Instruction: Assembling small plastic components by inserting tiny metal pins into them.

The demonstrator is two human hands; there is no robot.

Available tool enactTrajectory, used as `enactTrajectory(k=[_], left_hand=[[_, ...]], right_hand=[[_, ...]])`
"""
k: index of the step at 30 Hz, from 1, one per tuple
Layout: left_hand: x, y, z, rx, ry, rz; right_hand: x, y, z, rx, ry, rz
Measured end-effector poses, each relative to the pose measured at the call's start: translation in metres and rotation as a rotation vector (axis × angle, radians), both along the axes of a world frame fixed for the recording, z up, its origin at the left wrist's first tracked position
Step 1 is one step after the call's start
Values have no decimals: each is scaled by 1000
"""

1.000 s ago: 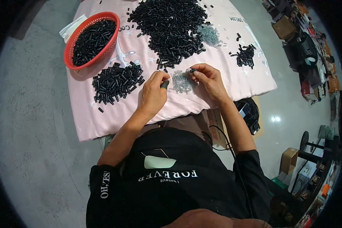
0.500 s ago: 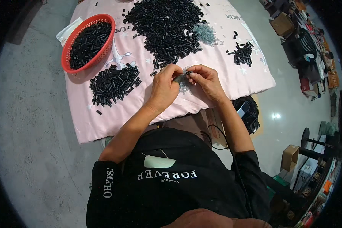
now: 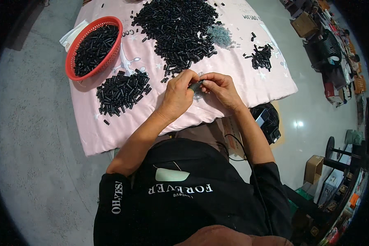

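In front of my body my two hands meet fingertip to fingertip over the near part of the table. My left hand [image 3: 177, 96] is closed in a pinch on a small black cylindrical piece [image 3: 197, 85]. The thumb and forefinger of my right hand [image 3: 223, 91] close on the other end of that piece; any smaller part between them is hidden. Just under the fingers lies a little heap of clear, greyish small parts [image 3: 198, 96]. Beyond my hands spreads a large pile of black cylindrical pieces [image 3: 180, 30].
A red plastic basket [image 3: 69, 65] full of black pieces stands at the far left. Nearer is a smaller black pile [image 3: 123, 92]. Clear bluish parts [image 3: 220, 37] lie beside the large pile, and a few black pieces [image 3: 261, 56] at the right. A pink printed cloth [image 3: 250, 82] covers the table.
The small black piece has shifted slightly left and down, from the right fingertips to between both hands. My right fingers have drawn a little closer to the left ones.
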State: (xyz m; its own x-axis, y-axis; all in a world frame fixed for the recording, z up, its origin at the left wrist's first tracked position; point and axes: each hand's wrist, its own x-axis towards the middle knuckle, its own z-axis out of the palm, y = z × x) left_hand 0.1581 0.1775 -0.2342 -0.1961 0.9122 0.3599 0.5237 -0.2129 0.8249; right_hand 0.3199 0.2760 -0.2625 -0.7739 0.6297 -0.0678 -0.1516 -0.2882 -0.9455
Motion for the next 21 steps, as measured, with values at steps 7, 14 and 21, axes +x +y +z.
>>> enactTrajectory(k=[7,14,21], left_hand=[[1,1,3,-102,-59,11],[-56,3,-15,-66,-241,199],[-80,-15,-1,-184,315,221]], right_hand=[[2,4,-1,73,-3,55],[1,4,-3,-167,122,-57],[1,8,-6,-161,172,-89]])
